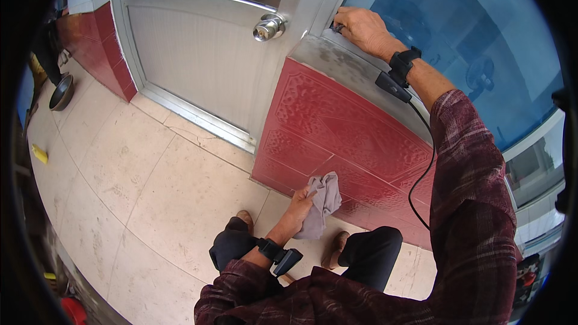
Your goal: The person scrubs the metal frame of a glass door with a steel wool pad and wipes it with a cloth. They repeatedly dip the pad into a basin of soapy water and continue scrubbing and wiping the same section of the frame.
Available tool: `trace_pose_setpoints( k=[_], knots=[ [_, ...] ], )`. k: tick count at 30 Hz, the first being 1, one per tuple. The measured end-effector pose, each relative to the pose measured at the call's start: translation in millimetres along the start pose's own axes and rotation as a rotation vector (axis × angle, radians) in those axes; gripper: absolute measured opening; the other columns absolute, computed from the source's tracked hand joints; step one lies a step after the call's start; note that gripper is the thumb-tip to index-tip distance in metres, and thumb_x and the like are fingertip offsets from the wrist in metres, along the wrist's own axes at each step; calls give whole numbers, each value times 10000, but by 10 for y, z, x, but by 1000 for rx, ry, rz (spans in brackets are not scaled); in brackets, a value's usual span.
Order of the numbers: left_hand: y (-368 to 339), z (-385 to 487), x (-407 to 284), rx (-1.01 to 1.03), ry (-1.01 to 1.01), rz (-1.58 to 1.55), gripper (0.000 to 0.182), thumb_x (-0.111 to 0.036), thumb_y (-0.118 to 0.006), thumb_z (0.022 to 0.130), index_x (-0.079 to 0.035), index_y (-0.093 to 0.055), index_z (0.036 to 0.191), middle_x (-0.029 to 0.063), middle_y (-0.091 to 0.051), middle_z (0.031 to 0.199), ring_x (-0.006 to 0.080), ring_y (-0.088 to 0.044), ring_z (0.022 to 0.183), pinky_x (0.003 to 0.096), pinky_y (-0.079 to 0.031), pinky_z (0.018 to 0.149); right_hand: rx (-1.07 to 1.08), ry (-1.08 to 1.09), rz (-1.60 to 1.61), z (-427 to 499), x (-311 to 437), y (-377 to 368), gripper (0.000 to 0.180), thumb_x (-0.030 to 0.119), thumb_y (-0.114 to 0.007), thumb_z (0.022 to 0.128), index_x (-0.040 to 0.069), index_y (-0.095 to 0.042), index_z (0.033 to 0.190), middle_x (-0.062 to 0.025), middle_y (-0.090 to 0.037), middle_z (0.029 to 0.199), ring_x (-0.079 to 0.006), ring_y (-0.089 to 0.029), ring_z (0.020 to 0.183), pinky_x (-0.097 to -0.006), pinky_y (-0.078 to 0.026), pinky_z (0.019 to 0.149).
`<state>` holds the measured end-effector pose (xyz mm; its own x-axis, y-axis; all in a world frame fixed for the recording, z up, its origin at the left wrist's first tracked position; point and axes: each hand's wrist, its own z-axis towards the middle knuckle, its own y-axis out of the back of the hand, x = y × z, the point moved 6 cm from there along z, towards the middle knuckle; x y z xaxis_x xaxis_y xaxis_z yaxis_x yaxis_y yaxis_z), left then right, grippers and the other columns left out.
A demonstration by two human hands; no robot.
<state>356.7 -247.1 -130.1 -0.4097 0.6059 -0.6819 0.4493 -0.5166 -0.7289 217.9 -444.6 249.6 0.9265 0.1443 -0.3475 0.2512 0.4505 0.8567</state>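
Observation:
My left hand (pixel 300 212) grips a crumpled grey cloth (pixel 326 194), which hangs in front of the low red-tiled wall (pixel 361 144). Up at the lower left corner of the window, the bent fingers of my right hand (pixel 365 31) pinch a small dark thing (pixel 337 28) against the frame. Most of it is hidden, and I cannot tell what it is. Beneath that hand runs the grey window sill (pixel 332 56), marked with dark wet-looking patches. Blue-tinted glass (pixel 433 22) rises beyond my right forearm.
Left of the sill stands a shut metal-framed door (pixel 203 63) with a round knob (pixel 269 27). A black cable (pixel 420 180) hangs from my right wrist device. A dark basin (pixel 62 93) and a yellow object (pixel 39 154) lie on the tiled floor (pixel 149 198). Another person's leg (pixel 48 61) shows far left.

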Motion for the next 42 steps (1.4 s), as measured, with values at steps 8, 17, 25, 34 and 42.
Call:
trace_pose_setpoints(
  k=[8, 17, 25, 34, 42],
  knots=[
    [-105, -33, -54, 22, 54, -36, 222, -38, -463, 1007, -38, -643, 1137, -37, -672, 980, 51, -612, 869, 228, -500, 785, 19, 94, -44, 6, 63, -1, 190, 76, -608, 853, 54, -707, 1013, -79, -668, 1022, -334, -648, 922, -439, -531, 799],
    [60, -13, 42, -46, 79, 103, 259, -29, -463, 992, -31, -631, 1190, -3, -687, 1035, 74, -637, 899, 238, -510, 802, -4, 21, -29, 5, 48, -36, 155, 50, -595, 857, 41, -714, 956, -81, -675, 979, -316, -657, 910, -436, -533, 789],
    [153, -81, -234, -55, 45, -338, 374, -123, -482, 981, -73, -519, 1350, 99, -621, 1283, 248, -635, 1106, 404, -510, 1005, -164, -163, 264, -727, -86, 872, 175, 67, -593, 872, 30, -706, 1001, -87, -650, 914, -281, -628, 797, -380, -513, 692],
    [-138, -472, -2023, -120, -349, -82, 412, -251, -591, 979, -87, -512, 1348, 90, -614, 1275, 249, -616, 1106, 442, -552, 887, -78, -245, 843, -3612, 1301, 458, 237, -27, -658, 747, 43, -677, 973, -95, -602, 862, -267, -616, 816, -369, -518, 677],
    [-2232, 435, -3515, -216, -1354, 2061, 137, -95, -630, 828, -20, -599, 938, 114, -596, 879, 342, -536, 905, 435, -457, 782, -49, -595, 1248, -4437, 1769, -1044, 214, -39, -643, 762, 29, -682, 962, -112, -620, 869, -297, -634, 748, -366, -506, 676]
  ],
)
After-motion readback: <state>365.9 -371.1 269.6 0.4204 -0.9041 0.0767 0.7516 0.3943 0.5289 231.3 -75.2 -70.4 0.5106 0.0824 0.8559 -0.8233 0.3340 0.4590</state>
